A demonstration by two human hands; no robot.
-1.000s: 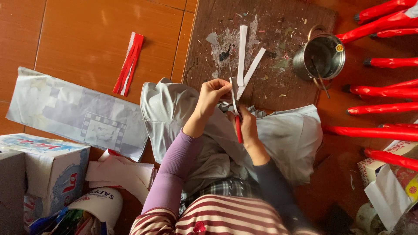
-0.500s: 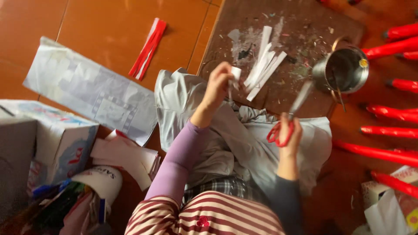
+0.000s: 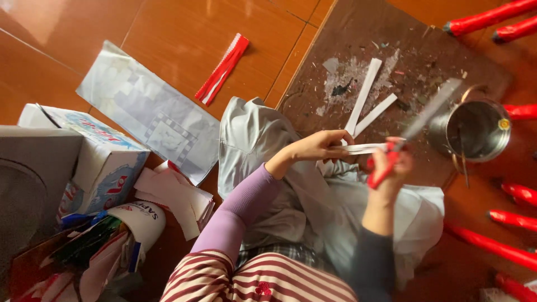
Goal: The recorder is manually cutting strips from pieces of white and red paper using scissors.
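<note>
My left hand [image 3: 316,147] pinches one end of a white paper strip [image 3: 366,148] that runs to the right, over the grey cloth [image 3: 263,145] on my lap. My right hand [image 3: 389,168] grips red-handled scissors [image 3: 411,131], blades blurred and pointing up-right towards the metal pot [image 3: 472,131]. The strip's right end meets the scissors near their handles. Two more white strips [image 3: 366,106] lie on the dark, scrap-littered board [image 3: 403,61] just beyond my hands.
Red paper-wrapped sticks [image 3: 492,17] lie along the right side and top right. A folded red-and-white paper [image 3: 222,70] and a large printed sheet [image 3: 148,112] rest on the orange floor. A carton [image 3: 98,159], a paper cup [image 3: 137,221] and paper scraps [image 3: 176,196] crowd the left.
My right hand has brought the scissors up and left to meet the strip. My left hand has lowered and now holds the strip level towards the scissors.
</note>
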